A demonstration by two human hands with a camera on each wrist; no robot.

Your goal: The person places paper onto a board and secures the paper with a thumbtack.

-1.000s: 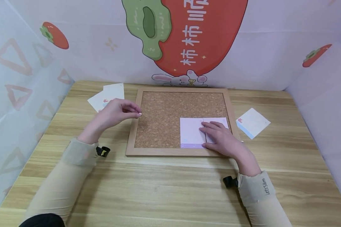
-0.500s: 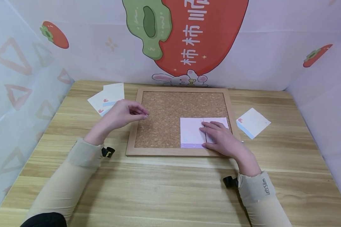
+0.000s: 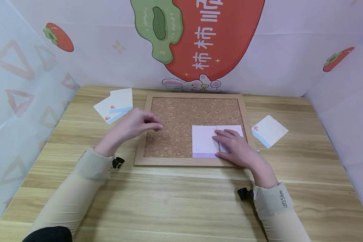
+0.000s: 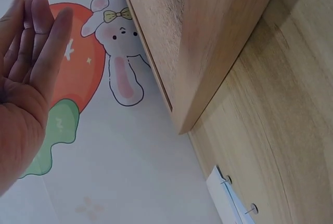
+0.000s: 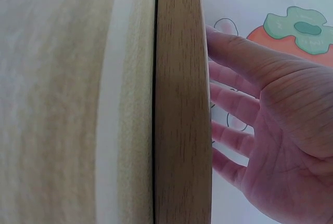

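My left hand (image 3: 136,123) hovers over the left part of a cork board (image 3: 169,111), thumb and fingertips pinched together. A small pale thumbtack showed at those tips a moment ago; now the fingers hide it. In the left wrist view the left hand's fingers (image 4: 52,52) are bunched, with no held thing plainly visible. My right hand (image 3: 236,148) rests with spread fingers on a pair of purple-edged paper notes (image 3: 204,139) lying side by side at the board's lower right. It covers most of the right-hand note. The right wrist view shows the right palm (image 5: 281,146) beyond the wooden frame (image 5: 182,104).
Two overlapping blue-edged notes (image 3: 121,99) lie on the table left of the board. Thumbtacks (image 4: 254,208) stand by them in the left wrist view. Another blue-edged note (image 3: 269,131) lies on the right. A tiny shiny piece (image 3: 258,151) sits by the board's right edge.
My left hand has moved right, from the board's left frame to over the cork, and slightly lower. The pale tip of the thumbtack has gone out of sight. My right hand has stayed still.
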